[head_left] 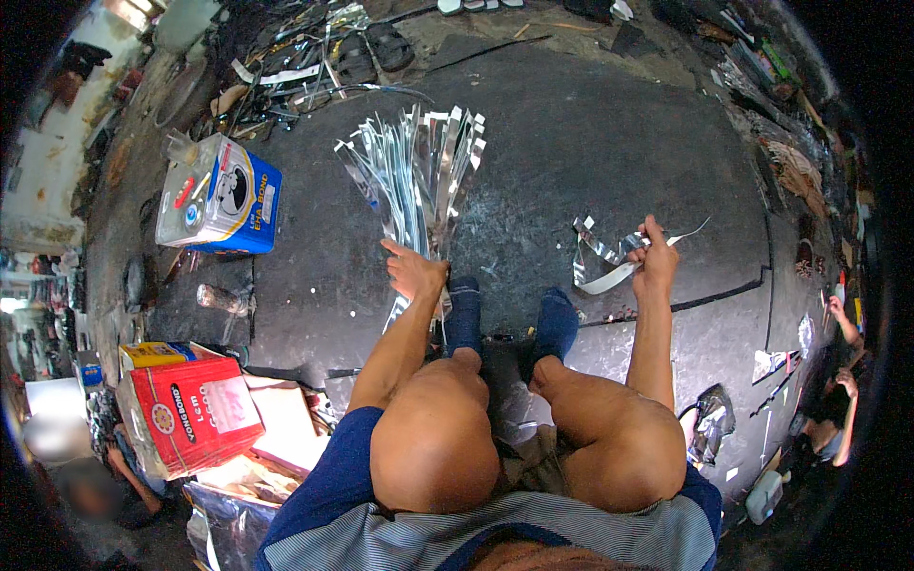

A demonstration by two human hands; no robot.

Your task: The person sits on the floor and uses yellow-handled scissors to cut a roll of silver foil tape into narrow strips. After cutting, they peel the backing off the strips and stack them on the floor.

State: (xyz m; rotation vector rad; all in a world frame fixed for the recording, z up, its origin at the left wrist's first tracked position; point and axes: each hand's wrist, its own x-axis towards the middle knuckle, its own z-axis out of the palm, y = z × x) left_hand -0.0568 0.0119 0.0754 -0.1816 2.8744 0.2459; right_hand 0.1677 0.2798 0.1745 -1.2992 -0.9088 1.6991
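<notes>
A thick bundle of shiny silver strips (409, 176) with pale tips fans out away from me on the dark floor mat. My left hand (416, 273) is closed around its near part, and strip ends show below the hand. Off to the right, my right hand (656, 257) pinches a few loose silver strips (609, 277). These curl and hang to the left of the fingers, while one thin end sticks out to the right. My feet in dark blue socks (556, 322) rest on the mat between the two hands.
At left stand a blue and white tin (221, 195), a glass jar (221, 297) lying near it, and a red tin (195, 414). Sandals (371, 52) and scraps lie at the far edge. A black plastic bag (709, 423) sits at right. Other people are at both sides.
</notes>
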